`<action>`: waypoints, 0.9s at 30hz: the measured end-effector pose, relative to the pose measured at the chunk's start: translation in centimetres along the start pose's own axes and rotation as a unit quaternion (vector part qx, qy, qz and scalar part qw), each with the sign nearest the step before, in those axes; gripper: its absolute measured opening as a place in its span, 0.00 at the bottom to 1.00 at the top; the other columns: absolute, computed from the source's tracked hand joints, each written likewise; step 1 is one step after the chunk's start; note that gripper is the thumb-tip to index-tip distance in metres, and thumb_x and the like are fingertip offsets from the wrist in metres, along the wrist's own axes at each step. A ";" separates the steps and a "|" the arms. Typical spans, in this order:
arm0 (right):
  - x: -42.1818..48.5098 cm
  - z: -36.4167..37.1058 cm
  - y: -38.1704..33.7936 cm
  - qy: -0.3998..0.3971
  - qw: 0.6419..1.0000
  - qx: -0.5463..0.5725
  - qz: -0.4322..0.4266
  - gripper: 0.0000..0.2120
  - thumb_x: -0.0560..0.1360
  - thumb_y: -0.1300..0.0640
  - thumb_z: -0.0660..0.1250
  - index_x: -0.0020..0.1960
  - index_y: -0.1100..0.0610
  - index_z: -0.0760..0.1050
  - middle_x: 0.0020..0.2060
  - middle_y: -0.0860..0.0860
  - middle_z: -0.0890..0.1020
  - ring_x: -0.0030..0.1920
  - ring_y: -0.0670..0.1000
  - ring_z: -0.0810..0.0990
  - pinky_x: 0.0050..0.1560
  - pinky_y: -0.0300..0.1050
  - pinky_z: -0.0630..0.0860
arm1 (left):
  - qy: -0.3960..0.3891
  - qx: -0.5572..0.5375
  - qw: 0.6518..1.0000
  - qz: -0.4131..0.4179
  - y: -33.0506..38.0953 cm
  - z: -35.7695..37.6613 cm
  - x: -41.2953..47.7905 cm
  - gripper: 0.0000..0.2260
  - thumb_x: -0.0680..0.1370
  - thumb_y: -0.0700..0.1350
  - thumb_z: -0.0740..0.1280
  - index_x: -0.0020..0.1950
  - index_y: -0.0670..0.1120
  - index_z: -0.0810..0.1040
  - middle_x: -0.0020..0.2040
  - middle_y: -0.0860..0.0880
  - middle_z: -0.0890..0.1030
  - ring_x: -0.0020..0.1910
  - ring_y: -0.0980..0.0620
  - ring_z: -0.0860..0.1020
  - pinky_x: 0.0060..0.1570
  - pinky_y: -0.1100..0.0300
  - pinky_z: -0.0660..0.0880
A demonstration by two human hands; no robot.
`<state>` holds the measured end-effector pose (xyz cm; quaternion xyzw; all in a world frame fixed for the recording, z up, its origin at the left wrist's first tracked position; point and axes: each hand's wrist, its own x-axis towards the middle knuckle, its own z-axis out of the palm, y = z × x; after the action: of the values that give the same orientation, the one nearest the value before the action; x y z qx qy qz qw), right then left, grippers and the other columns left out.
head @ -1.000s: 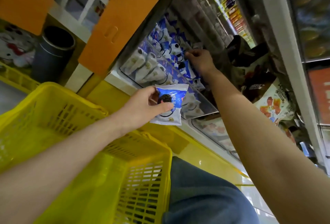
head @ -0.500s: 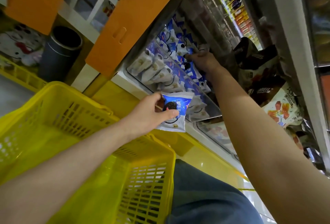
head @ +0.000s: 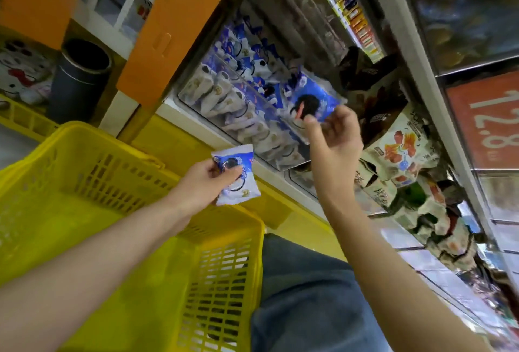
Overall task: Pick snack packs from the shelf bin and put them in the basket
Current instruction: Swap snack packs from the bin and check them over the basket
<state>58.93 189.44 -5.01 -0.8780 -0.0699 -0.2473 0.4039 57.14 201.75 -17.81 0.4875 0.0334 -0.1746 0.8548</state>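
At left, the basket (head: 112, 172): yellow, slotted walls; no pack showed in the part your arm left visible. Your left hand (head: 205, 183) hung above its far corner, thumb and fingers curled round one blue-and-white snack pack (head: 240, 183). The shelf bin (head: 224, 104) behind held many more of the same. Your right hand (head: 334, 141) was in front of the bin, fingertips pinching a second pack (head: 311, 98) by its edge. Judgement: two picked, neither in the basket yet; both drops remained, and the bin was far from finished.

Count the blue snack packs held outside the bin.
2: the lower pack in the left grip, near the yellow basket; the upper pack pinched by the right grip, before the shelf bin.
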 end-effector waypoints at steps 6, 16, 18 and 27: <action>-8.5 -1.7 1.6 -0.079 0.995 0.026 0.059 0.09 0.72 0.63 0.66 0.48 0.52 0.71 0.38 0.38 0.79 0.39 0.37 0.76 0.43 0.32 0.72 | 0.016 0.056 0.998 -0.012 -1.7 1.2 -1.3 0.02 0.79 0.41 0.62 0.49 0.47 0.74 0.39 0.51 0.78 0.32 0.64 0.76 0.27 0.75 0.69; -12.3 -1.0 2.8 -0.189 0.935 0.048 0.295 0.08 0.75 0.61 0.67 0.53 0.60 0.76 0.46 0.56 0.82 0.42 0.46 0.78 0.43 0.35 0.75 | -0.066 0.015 0.994 -0.088 -2.2 1.5 -3.2 0.18 0.77 0.58 0.59 0.58 0.48 0.75 0.51 0.49 0.82 0.47 0.58 0.81 0.53 0.66 0.74; -12.3 -1.0 2.7 -0.216 0.941 -0.002 0.261 0.06 0.74 0.58 0.68 0.51 0.54 0.78 0.49 0.53 0.81 0.44 0.44 0.77 0.46 0.34 0.73 | -0.109 0.046 0.990 -0.080 -2.3 1.3 -3.2 0.26 0.71 0.58 0.69 0.64 0.47 0.71 0.57 0.48 0.81 0.54 0.55 0.79 0.60 0.58 0.72; -10.6 -0.9 2.9 -0.180 0.942 0.011 0.285 0.14 0.77 0.58 0.63 0.62 0.56 0.71 0.58 0.53 0.79 0.55 0.48 0.78 0.55 0.39 0.76 | -0.168 0.060 0.984 -0.004 -1.0 0.9 -3.5 0.10 0.78 0.46 0.63 0.59 0.52 0.75 0.51 0.57 0.83 0.49 0.63 0.80 0.42 0.74 0.74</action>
<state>50.34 187.64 -11.64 -0.8866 0.1086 0.0407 0.4477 53.40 201.49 -17.40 0.5013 -0.1193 -0.2594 0.8168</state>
